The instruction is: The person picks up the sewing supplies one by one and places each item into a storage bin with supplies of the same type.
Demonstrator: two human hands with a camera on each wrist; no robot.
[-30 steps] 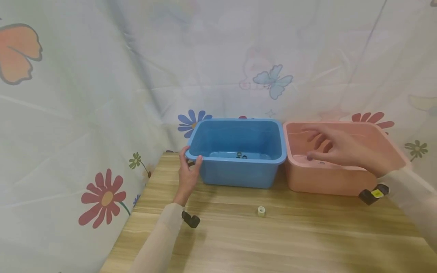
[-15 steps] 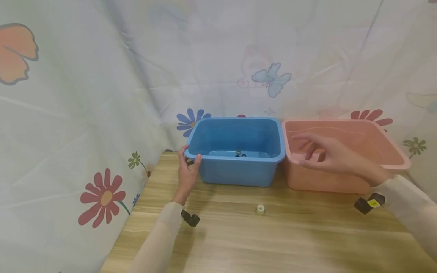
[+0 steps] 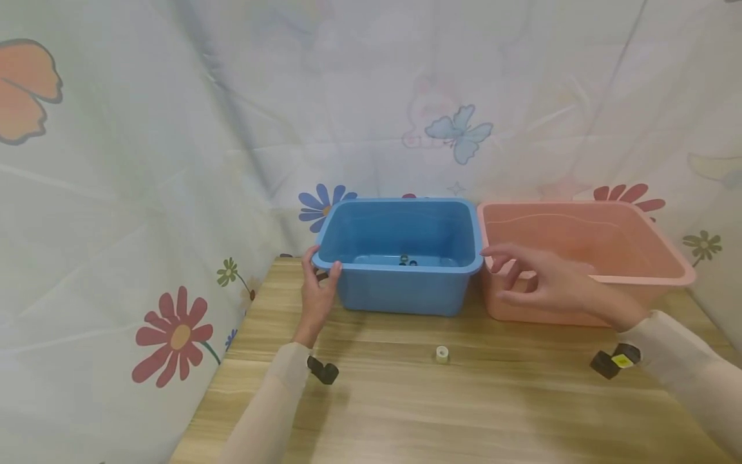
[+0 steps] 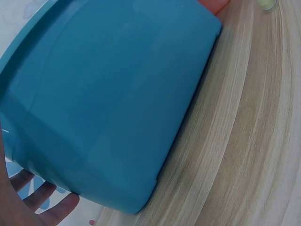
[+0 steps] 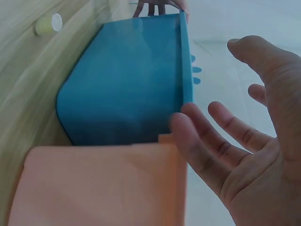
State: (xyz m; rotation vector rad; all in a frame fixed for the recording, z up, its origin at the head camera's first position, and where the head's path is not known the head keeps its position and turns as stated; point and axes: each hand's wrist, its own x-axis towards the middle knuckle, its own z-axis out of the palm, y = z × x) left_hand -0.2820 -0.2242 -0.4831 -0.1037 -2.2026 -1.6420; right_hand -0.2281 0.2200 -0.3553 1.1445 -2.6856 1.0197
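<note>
At the left front corner of the blue plastic bin, my left hand grips the rim, thumb in front and fingers along the side wall. Several small dark rings lie on the floor of that bin. My right hand is held over the front left part of the pink plastic bin, fingers spread and loosely bent, holding nothing. In the right wrist view its fingertips are near where the two bin rims meet; contact cannot be told.
A small pale cylinder with a hole in its end stands on the wooden table, in front of the blue bin. The bins stand side by side against a curtain printed with flowers and butterflies.
My right hand has moved left and slightly nearer me, from over the pink bin's interior toward its front left rim. The left hand stays on the blue bin.
</note>
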